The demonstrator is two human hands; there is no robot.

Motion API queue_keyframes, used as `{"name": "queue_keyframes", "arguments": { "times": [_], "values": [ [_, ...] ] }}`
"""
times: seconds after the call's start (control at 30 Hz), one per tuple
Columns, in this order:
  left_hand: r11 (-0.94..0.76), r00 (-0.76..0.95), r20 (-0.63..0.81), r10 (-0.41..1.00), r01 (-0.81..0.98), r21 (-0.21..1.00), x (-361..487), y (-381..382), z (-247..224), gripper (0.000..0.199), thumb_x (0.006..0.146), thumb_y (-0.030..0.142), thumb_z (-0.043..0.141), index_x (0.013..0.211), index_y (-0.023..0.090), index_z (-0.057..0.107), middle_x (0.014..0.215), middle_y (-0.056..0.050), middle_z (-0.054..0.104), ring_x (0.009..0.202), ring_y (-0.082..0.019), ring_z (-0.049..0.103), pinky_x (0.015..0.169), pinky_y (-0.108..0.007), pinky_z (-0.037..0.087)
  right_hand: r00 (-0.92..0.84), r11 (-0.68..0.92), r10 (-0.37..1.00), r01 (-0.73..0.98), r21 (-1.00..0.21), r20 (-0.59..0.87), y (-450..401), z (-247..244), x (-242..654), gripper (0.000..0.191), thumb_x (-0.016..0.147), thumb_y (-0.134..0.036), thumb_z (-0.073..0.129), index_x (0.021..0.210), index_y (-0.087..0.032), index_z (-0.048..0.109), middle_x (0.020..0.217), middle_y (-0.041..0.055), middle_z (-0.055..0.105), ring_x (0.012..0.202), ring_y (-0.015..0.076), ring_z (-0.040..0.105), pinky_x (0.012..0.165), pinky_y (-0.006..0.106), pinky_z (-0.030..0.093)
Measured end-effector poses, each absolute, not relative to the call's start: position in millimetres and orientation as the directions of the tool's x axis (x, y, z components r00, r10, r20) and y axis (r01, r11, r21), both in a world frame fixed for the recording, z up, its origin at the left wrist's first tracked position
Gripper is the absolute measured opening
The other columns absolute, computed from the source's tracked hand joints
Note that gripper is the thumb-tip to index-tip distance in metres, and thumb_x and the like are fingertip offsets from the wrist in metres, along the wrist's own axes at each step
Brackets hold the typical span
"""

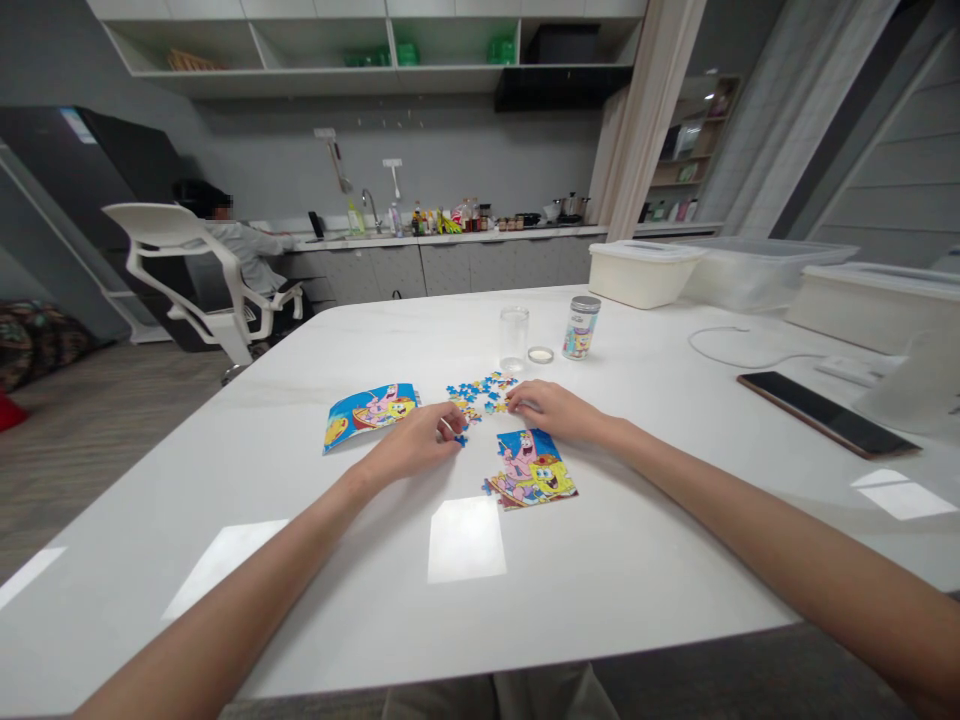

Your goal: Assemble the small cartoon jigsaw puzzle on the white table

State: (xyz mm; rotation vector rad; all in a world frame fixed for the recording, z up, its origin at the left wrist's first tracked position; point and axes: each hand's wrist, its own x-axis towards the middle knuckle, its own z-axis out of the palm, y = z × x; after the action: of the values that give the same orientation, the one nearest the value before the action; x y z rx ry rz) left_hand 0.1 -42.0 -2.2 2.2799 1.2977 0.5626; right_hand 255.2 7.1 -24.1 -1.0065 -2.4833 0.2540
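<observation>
My left hand (pixel 424 441) is closed in a pinch on a blue jigsaw puzzle piece (pixel 460 441), low over the table. My right hand (pixel 556 410) has its fingers curled and drawn together at the right edge of a pile of loose puzzle pieces (pixel 472 388); what its fingertips hold, if anything, is too small to make out. Below the right hand lies a partly joined puzzle (pixel 534 470) with a pink and a yellow cartoon figure and a ragged left edge. A curved picture sheet (pixel 369 412) with the same figures lies left, partly behind my left hand.
Behind the pieces stand a clear jar (pixel 514 338), its ring-shaped lid (pixel 540 355) and a printed can (pixel 581 328). Right on the white table (pixel 645 560) are a phone (pixel 825 412), a cable and plastic boxes (pixel 643 275). A person (pixel 251 250) sits beyond, far left.
</observation>
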Motion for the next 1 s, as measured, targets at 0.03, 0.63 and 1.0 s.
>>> {"name": "queue_keyframes", "arguments": {
  "times": [0.03, 0.63, 1.0],
  "values": [
    [-0.441, 0.468, 0.122, 0.875, 0.670, 0.598, 0, -40, -3, 0.017, 0.071, 0.014, 0.056, 0.087, 0.019, 0.058, 0.084, -0.002, 0.066, 0.072, -0.014, 0.062, 0.064, -0.026, 0.051, -0.643, 0.723, 0.691, 0.611, -0.323, 0.331, 7, -24, 255, 0.021, 0.085, -0.009, 0.051, 0.092, -0.018, 0.069, 0.107, 0.0072, 0.069, 0.102, 0.0199, 0.062, 0.095, 0.037, 0.046],
    [-0.417, 0.458, 0.116, 0.881, 0.639, 0.646, 4, -41, -5, 0.021, 0.068, 0.010, 0.056, 0.087, 0.019, 0.062, 0.084, -0.002, 0.068, 0.072, -0.014, 0.061, 0.063, -0.026, 0.050, -0.654, 0.714, 0.699, 0.610, -0.343, 0.291, 4, -22, 255, 0.024, 0.083, -0.005, 0.050, 0.094, -0.019, 0.066, 0.110, 0.0074, 0.068, 0.109, 0.0211, 0.060, 0.097, 0.040, 0.044],
    [-0.401, 0.481, 0.082, 0.873, 0.612, 0.682, 2, -40, -6, 0.021, 0.067, 0.016, 0.059, 0.087, 0.019, 0.061, 0.086, -0.002, 0.065, 0.076, -0.015, 0.058, 0.065, -0.026, 0.047, -0.694, 0.748, 0.663, 0.595, -0.295, 0.281, 5, -22, 256, 0.029, 0.085, -0.006, 0.049, 0.105, -0.018, 0.067, 0.115, 0.0101, 0.062, 0.109, 0.0211, 0.057, 0.098, 0.038, 0.044]
  ]
}}
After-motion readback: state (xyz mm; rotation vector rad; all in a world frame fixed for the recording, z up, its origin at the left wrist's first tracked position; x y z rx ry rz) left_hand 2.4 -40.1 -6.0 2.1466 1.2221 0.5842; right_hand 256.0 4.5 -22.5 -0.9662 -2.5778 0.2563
